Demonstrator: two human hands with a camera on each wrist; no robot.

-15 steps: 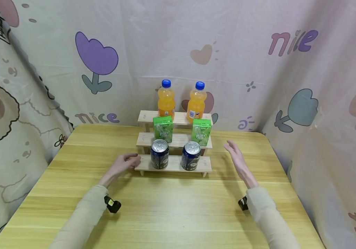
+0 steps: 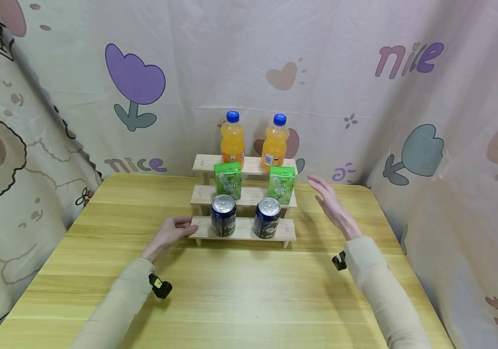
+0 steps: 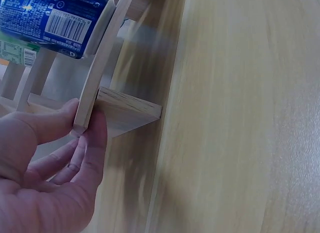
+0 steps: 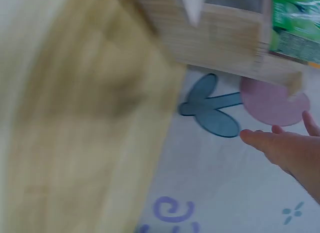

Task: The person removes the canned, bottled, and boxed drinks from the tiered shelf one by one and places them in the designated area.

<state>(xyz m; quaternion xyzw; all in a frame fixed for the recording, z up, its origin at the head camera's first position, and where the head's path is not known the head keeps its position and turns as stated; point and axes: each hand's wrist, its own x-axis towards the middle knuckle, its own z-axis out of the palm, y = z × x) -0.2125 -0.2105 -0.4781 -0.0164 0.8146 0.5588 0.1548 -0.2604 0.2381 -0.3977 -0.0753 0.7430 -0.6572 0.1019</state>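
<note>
A three-tier wooden display rack [image 2: 246,229] stands on the table. Its lowest step bears two dark blue cans [image 2: 223,216], the middle one two green drink cartons [image 2: 281,185], the top one two orange soda bottles [image 2: 232,138]. My left hand [image 2: 172,233] pinches the left end of the lowest step; in the left wrist view, thumb above and fingers beneath hold the board's edge [image 3: 86,105]. To the right of the rack, my right hand [image 2: 331,203] is raised with fingers extended, apart from it and holding nothing.
The wooden table [image 2: 249,300] extends in front of the rack and to both sides. A patterned curtain [image 2: 214,58] hangs close behind the rack and down both sides. Black wrist cameras [image 2: 160,287] sit below each sleeve cuff.
My left thumb has come down on the end of the lowest step, so the hand now pinches it. My right hand has moved farther back, beside the upper tiers. The drinks have stayed put.
</note>
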